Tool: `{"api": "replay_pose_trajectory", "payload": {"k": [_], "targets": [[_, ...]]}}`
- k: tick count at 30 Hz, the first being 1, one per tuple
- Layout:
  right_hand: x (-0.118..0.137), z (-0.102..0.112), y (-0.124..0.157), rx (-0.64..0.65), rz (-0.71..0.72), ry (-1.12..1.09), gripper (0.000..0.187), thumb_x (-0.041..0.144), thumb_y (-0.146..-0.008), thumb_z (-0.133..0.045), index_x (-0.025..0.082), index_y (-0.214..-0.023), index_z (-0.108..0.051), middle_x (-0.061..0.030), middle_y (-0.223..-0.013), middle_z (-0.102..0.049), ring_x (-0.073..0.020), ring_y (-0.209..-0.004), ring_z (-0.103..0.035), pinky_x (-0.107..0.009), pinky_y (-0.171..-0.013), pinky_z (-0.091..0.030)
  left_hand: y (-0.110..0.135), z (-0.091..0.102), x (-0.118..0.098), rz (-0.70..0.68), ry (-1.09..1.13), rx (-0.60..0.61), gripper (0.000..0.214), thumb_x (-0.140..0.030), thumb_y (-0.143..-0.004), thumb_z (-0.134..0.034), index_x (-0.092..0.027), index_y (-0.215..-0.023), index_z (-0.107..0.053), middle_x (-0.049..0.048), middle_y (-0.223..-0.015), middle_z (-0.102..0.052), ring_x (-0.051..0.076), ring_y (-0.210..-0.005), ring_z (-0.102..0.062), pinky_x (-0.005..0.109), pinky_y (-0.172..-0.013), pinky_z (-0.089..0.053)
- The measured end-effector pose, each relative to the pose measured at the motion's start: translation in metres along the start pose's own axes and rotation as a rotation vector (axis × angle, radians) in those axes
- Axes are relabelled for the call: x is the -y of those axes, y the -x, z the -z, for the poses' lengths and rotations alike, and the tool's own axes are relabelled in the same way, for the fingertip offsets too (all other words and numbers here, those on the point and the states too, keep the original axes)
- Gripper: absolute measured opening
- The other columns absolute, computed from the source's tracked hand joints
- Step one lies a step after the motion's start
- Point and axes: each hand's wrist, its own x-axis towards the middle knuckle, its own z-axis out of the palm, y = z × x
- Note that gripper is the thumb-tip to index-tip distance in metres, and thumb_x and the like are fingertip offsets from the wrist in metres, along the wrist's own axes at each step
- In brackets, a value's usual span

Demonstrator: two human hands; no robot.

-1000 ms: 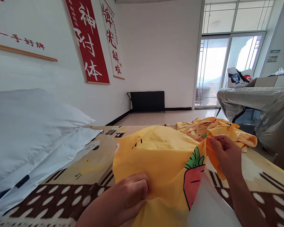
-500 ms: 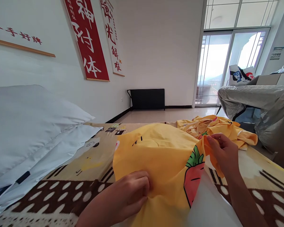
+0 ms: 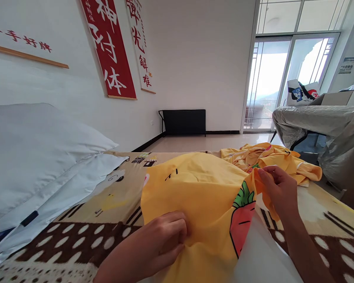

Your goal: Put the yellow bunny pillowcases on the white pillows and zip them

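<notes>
Hardly moved, our 2 grips stay closed on the yellow cover [image 3: 200,188], left hand [image 3: 162,239] nearest us, right hand [image 3: 279,188] farther along its edge.

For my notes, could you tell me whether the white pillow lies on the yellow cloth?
No, the white pillow lies apart, to the left of the yellow cloth.

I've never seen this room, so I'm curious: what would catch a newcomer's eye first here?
The bright yellow cloth with a carrot print stands out in the middle foreground, gripped by the left hand and right hand. Next come the red banner with white characters hanging at upper left, and the big white pillow at left.
</notes>
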Motion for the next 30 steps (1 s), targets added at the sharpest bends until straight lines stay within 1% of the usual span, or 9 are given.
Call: {"api": "replay_pose_trajectory", "payload": {"k": [7,12,15,20,23,25,30], "targets": [[0.001,-0.001,0.000,0.001,0.002,-0.005,0.029,0.044,-0.071,-0.069,0.016,-0.073,-0.060,0.0012,-0.061,-0.056,-0.0092,-0.052,-0.043,-0.019,-0.043,-0.033,-0.001,0.000,0.000,0.006,0.029,-0.004,0.016,-0.005,-0.081,-0.042,-0.019,-0.078,-0.037,-0.0015,-0.093,-0.052,0.010,-0.084,-0.049,0.018,-0.074,-0.038],[0.003,0.000,0.001,0.012,0.005,0.003,0.029,0.045,-0.072,-0.067,0.016,-0.072,-0.059,0.0025,-0.059,-0.053,-0.0084,-0.050,-0.040,-0.020,-0.042,-0.031,0.000,0.001,-0.002,0.014,0.035,0.003,0.014,-0.007,-0.082,-0.042,-0.019,-0.078,-0.037,-0.0010,-0.093,-0.052,0.011,-0.084,-0.049,0.018,-0.075,-0.038],[0.000,-0.002,0.002,0.030,0.011,0.011,0.029,0.044,-0.074,-0.066,0.016,-0.072,-0.059,0.0030,-0.059,-0.052,-0.0085,-0.051,-0.039,-0.020,-0.044,-0.032,-0.001,0.001,-0.002,0.021,0.036,0.007,0.013,-0.007,-0.082,-0.042,-0.019,-0.078,-0.038,-0.0002,-0.093,-0.052,0.012,-0.085,-0.049,0.019,-0.076,-0.039],[-0.008,-0.015,0.008,0.110,0.002,0.022,0.028,0.045,-0.076,-0.064,0.017,-0.076,-0.060,0.0028,-0.063,-0.052,-0.0094,-0.054,-0.040,-0.021,-0.047,-0.033,-0.001,0.000,-0.001,0.027,0.050,0.007,0.011,-0.010,-0.083,-0.042,-0.019,-0.078,-0.038,0.0009,-0.093,-0.052,0.013,-0.084,-0.049,0.021,-0.074,-0.039],[-0.010,-0.022,0.013,0.189,0.000,0.070,0.028,0.046,-0.077,-0.062,0.018,-0.073,-0.058,0.0036,-0.061,-0.049,-0.0097,-0.054,-0.039,-0.022,-0.049,-0.033,-0.002,0.000,-0.002,0.045,0.042,0.004,0.011,-0.014,-0.084,-0.043,-0.020,-0.078,-0.037,0.0006,-0.092,-0.052,0.013,-0.083,-0.048,0.022,-0.074,-0.039],[-0.012,-0.024,0.013,0.218,0.000,0.096,0.029,0.046,-0.077,-0.062,0.018,-0.071,-0.057,0.0040,-0.059,-0.048,-0.0097,-0.054,-0.038,-0.022,-0.049,-0.033,-0.003,0.000,-0.003,0.048,0.037,0.003,0.010,-0.015,-0.085,-0.043,-0.020,-0.078,-0.037,0.0006,-0.092,-0.052,0.013,-0.081,-0.048,0.022,-0.074,-0.039],[-0.018,-0.021,0.010,0.162,0.010,0.082,0.027,0.046,-0.078,-0.061,0.018,-0.078,-0.061,0.0035,-0.063,-0.051,-0.0103,-0.056,-0.041,-0.022,-0.051,-0.035,-0.005,0.001,-0.004,0.049,0.034,0.019,0.008,-0.019,-0.086,-0.043,-0.019,-0.080,-0.040,0.0015,-0.093,-0.052,0.014,-0.083,-0.048,0.022,-0.075,-0.039]]}}
